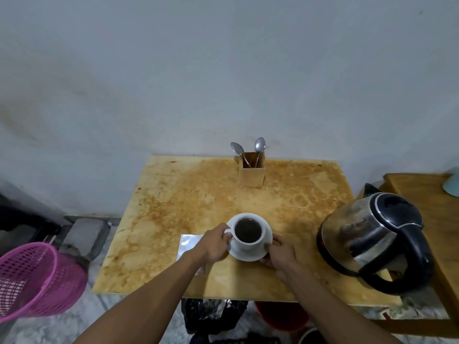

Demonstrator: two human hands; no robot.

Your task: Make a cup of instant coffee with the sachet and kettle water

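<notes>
A white cup (248,240) holding dark coffee stands on a white saucer (267,230) near the middle of the stained wooden table (173,199). My left hand (216,244) grips the cup's handle on its left side. My right hand (279,252) holds the saucer's right front rim. A silvery sachet (187,244) lies flat on the table, partly hidden under my left wrist. The steel kettle (372,240) with black lid and handle stands at the table's right edge, apart from both hands.
A wooden holder (251,176) with two spoons (260,146) stands at the table's back edge against the wall. A pink basket (37,279) sits on the floor at the left. Another wooden surface (432,209) adjoins the right side.
</notes>
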